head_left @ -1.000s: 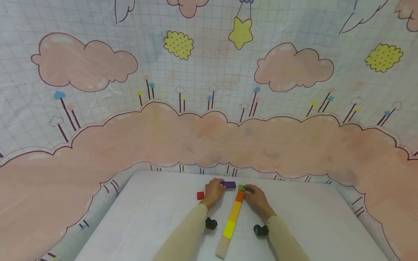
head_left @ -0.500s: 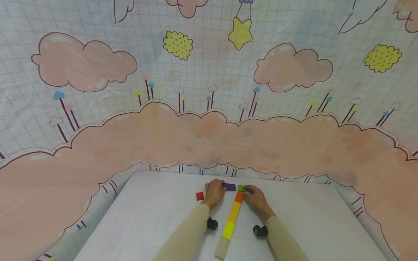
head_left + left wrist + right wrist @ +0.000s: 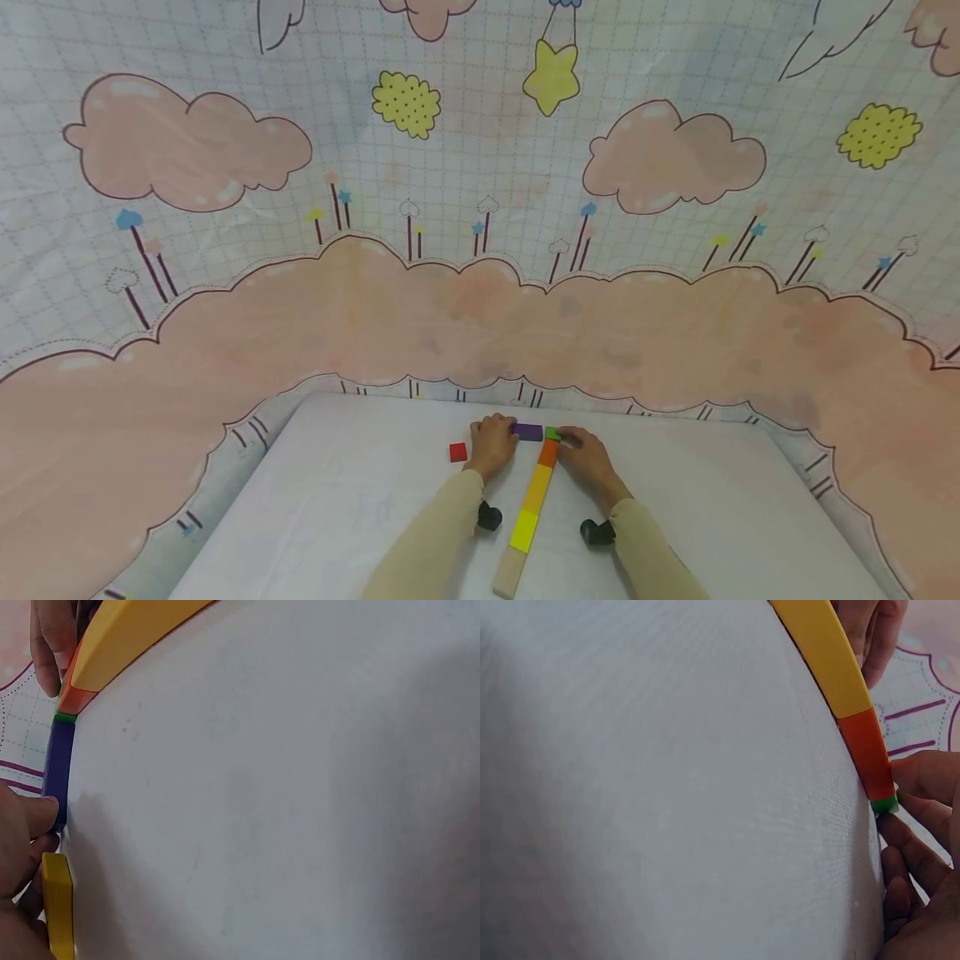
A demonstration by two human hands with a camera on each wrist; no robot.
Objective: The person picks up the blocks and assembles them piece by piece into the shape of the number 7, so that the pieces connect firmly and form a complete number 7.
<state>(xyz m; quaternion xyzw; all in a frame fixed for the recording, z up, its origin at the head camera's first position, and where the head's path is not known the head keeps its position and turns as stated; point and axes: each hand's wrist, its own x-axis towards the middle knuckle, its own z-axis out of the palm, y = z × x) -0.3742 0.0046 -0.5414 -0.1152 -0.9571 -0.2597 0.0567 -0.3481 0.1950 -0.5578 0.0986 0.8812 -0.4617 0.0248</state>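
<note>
My left hand (image 3: 492, 442) pinches the near end of a purple block (image 3: 528, 432), which lies crosswise at the far side of the table. In the left wrist view, the purple block (image 3: 58, 769) meets the green block at its far end, and a yellow block (image 3: 58, 907) stands right beside my fingers. My right hand (image 3: 588, 458) pinches the small green block (image 3: 552, 432) at the far end of a row of blocks. An orange block (image 3: 548, 452) follows it, then an amber one (image 3: 536, 487), a bright yellow one (image 3: 524, 531) and a plain wooden one (image 3: 509, 572).
A red cube (image 3: 457, 452) sits just left of my left hand. Dark wrist cameras hang by both cuffs, the left camera (image 3: 490, 517) and the right camera (image 3: 597, 532). Behind the white table (image 3: 360, 483) hangs a cloth printed with clouds (image 3: 675, 158).
The purple block has slid slightly toward me, and the gap between it and the green block has narrowed. My right hand has stayed almost in place on the green block.
</note>
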